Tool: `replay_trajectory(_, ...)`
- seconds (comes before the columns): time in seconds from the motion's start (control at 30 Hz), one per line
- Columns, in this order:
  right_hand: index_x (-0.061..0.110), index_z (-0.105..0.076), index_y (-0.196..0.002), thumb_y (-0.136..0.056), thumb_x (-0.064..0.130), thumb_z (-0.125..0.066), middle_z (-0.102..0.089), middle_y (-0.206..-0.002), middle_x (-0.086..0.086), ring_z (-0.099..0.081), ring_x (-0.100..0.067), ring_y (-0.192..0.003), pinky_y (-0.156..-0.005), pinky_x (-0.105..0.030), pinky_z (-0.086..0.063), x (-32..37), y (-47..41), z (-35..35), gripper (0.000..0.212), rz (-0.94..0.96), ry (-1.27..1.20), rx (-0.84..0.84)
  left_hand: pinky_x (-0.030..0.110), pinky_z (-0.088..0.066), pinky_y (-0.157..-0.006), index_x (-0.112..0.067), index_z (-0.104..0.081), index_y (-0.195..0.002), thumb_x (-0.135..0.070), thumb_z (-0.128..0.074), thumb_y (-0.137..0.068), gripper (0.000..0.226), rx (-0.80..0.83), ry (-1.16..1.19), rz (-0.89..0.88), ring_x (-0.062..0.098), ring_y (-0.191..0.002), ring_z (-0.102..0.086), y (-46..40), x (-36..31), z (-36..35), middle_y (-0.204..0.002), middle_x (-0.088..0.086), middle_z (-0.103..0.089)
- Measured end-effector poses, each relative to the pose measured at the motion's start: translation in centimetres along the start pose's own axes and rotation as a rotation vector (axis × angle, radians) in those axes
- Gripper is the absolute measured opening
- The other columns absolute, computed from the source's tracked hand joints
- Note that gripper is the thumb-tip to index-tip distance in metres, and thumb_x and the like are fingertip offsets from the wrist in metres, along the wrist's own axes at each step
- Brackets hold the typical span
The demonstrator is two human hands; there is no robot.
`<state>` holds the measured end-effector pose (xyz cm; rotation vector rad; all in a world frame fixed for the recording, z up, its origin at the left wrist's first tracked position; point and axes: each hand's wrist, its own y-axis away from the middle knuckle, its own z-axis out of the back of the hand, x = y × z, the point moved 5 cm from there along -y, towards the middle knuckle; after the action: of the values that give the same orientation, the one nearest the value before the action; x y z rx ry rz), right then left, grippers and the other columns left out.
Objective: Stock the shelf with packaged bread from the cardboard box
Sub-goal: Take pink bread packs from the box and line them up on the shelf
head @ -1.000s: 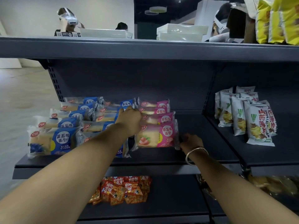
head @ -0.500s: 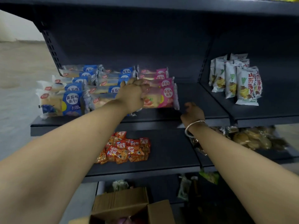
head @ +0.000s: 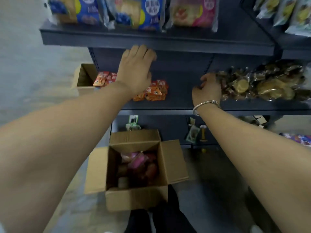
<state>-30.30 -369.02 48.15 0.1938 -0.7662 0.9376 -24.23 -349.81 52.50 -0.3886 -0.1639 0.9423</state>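
the box (head: 134, 170) sits on the floor, open at the top, with its flaps spread out. inside it are more bread packs (head: 139, 167), pink and dark ones, piled loose. above the box is the shelf (head: 151, 38), and on it stand blue packs (head: 148, 12) and a pink pack (head: 193, 11) in a row.

the left hand (head: 136, 71) is above the box, just under the shelf edge. its fingers are loose and a bit bent, and it holds nothing. the right hand (head: 207, 89) is to the right of the box and higher up, next to some clear bags (head: 252, 83). its fingers are curled, but it is too blurry to tell if it holds anything.

the bread looks soft and light, so a hard squeeze would squash it. the plastic wrap looks smooth and may slip. it seems best to take a pack by its two long sides, with a gentle hold, or pinch the flat sealed end. the packs on top of the pile in the box are the easy ones to reach first.
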Motion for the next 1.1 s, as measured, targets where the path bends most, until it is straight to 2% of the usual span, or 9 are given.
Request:
replay_trajectory(0.1,0.005,-0.062,-0.095,-0.084,0.009,-0.051,-0.065,-0.102,-0.014,-0.06,-0.029,-0.096,-0.069,-0.024,-0.036,-1.6,1.9,-4.0,0.016,0.021,0.099,0.147,0.043,-0.032,-0.079,0.0,-0.057,-0.104,-0.01,-0.051,-0.068,0.038,0.127,-0.031,0.05,0.041,-0.1,-0.052,3.7,1.2,-3.5,-0.108,0.024,-0.056)
replay_trajectory(0.2,0.005,-0.063,-0.09,-0.083,0.009,-0.051,-0.067,-0.099,-0.012,-0.06,-0.028,-0.095,-0.071,-0.027,-0.039,-3.3,4.2,-8.1,0.015,0.037,0.147,0.289,0.045,-0.042,-0.081,0.002,-0.057,-0.099,-0.009,-0.045,-0.068,0.035,0.197,-0.003,0.113,0.043,-0.098,-0.055,7.6,2.1,-6.8,-0.105,0.026,-0.058)
replay_trajectory(0.3,0.008,-0.063,-0.086,-0.08,0.009,-0.051,-0.066,-0.092,-0.008,-0.06,-0.026,-0.093,-0.075,-0.031,-0.043,-5.4,6.5,-12.1,0.014,0.024,0.147,0.404,0.045,-0.034,-0.087,0.001,-0.053,-0.112,-0.004,-0.046,-0.077,0.036,0.321,-0.016,0.242,0.04,-0.112,-0.046,12.0,3.5,-11.1,-0.118,0.023,-0.052)
replay_trajectory(0.4,0.01,-0.062,-0.081,-0.078,0.007,-0.05,-0.066,-0.089,-0.008,-0.06,-0.026,-0.09,-0.078,-0.037,-0.049,-8.3,9.1,-15.9,0.013,0.024,0.123,0.514,0.044,-0.033,-0.085,-0.001,-0.055,-0.11,-0.006,-0.046,-0.073,0.039,0.392,-0.003,0.378,0.039,-0.111,-0.046,16.8,4.4,-15.7,-0.115,0.024,-0.053)
replay_trajectory(0.57,0.011,-0.064,-0.082,-0.078,0.002,-0.051,-0.055,-0.069,0.001,-0.054,-0.025,-0.083,-0.069,-0.024,-0.037,-16.1,14.1,-22.2,0.016,-0.063,0.136,0.709,0.043,-0.032,-0.091,-0.005,-0.05,-0.123,-0.019,-0.046,-0.079,0.046,0.612,0.061,0.599,0.036,-0.121,-0.04,26.5,4.3,-24.6,-0.127,0.018,-0.048)
replay_trajectory(0.73,0.016,-0.063,-0.085,-0.081,0.007,-0.049,-0.066,-0.102,-0.011,-0.059,-0.03,-0.099,-0.082,-0.028,-0.046,-24.1,17.9,-29.0,0.017,-0.16,0.208,0.834,0.042,-0.035,-0.094,-0.005,-0.043,-0.127,-0.011,-0.052,-0.085,0.044,0.793,0.08,0.767,0.036,-0.123,-0.038,33.8,2.7,-32.7,-0.13,0.017,-0.045)
replay_trajectory(0.9,0.02,-0.053,-0.066,-0.077,0.007,-0.051,-0.062,-0.094,-0.01,-0.063,-0.033,-0.095,-0.082,-0.035,-0.05,-32.2,22.7,-36.7,0.017,-0.338,0.188,0.956,0.042,-0.038,-0.095,-0.006,-0.044,-0.128,-0.011,-0.047,-0.087,0.041,0.858,0.27,0.852,0.035,-0.122,-0.04,38.9,0.4,-42.3,-0.129,0.016,-0.046)
replay_trajectory(1.0,0.016,-0.06,-0.088,-0.082,0.006,-0.051,-0.06,-0.1,-0.009,-0.057,-0.027,-0.093,-0.077,-0.026,-0.042,-36.1,24.6,-40.8,0.015,-0.344,0.256,1.04,0.041,-0.039,-0.096,-0.005,-0.046,-0.126,-0.009,-0.049,-0.087,0.038,0.901,0.358,0.888,0.034,-0.121,-0.044,41.1,-0.2,-48.5,-0.128,0.016,-0.048)
replay_trajectory(1.1,0.009,-0.061,-0.107,-0.084,0.006,-0.052,-0.06,-0.116,-0.013,-0.056,-0.031,-0.108,-0.089,-0.031,-0.044,-39.5,25.2,-45.1,0.025,-0.355,0.302,1.075,0.038,-0.042,-0.093,-0.003,-0.054,-0.116,-0.011,-0.047,-0.086,0.031,0.913,0.421,0.97,0.037,-0.116,-0.051,42.9,-0.4,-55.0,-0.124,0.019,-0.055)
